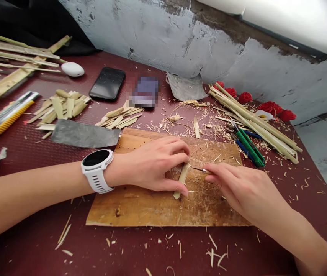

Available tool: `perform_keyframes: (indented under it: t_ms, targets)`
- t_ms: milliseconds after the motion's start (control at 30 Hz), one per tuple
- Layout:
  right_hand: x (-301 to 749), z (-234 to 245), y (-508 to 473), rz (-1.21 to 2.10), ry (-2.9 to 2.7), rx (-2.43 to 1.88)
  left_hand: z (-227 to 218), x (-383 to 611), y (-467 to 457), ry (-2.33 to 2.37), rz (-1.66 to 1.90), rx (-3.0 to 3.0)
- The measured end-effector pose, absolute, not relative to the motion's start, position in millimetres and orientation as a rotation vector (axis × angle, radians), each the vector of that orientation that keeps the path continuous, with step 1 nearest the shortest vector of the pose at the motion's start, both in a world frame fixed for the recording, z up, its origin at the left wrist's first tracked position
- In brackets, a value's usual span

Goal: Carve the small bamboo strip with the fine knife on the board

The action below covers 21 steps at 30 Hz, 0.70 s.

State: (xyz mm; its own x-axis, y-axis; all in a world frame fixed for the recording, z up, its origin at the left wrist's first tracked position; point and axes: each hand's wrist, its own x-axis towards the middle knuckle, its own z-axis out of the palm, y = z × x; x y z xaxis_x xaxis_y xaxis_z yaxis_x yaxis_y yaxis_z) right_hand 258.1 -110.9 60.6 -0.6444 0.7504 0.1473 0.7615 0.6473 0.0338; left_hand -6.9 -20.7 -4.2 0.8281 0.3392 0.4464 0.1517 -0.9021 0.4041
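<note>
My left hand (152, 165) pins the bamboo strip (182, 179) flat on the wooden board (140, 207) mid-worktop so it can't slide; right hand (238, 188) pinches the thin blade (199, 169) against its far end.

Dark red table (37, 237) with a fine textured top, scattered with pale shavings. Behind it, on the far side from the hands, a grey-white wall (157, 34) with patchy, peeling paint and dark exposed strips near the top. Black cloth or shadow (37, 19) in the far left corner. Bright white band (295, 19) up at far right, blown out, can't tell what. Even, soft daylight, no hard shadows.
</note>
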Motion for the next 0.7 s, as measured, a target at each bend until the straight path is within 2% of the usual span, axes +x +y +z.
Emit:
perform_keyframes:
  t_ms: [200, 700]
  targets:
    - [260, 53, -114, -0.32, -2.77, -1.224, -4, -7, -20, 0.356, 0.732, 2.662]
    - [256, 37, -114, -0.335, -2.83, -1.245, -1, -7, -20, 0.35, 0.718, 2.643]
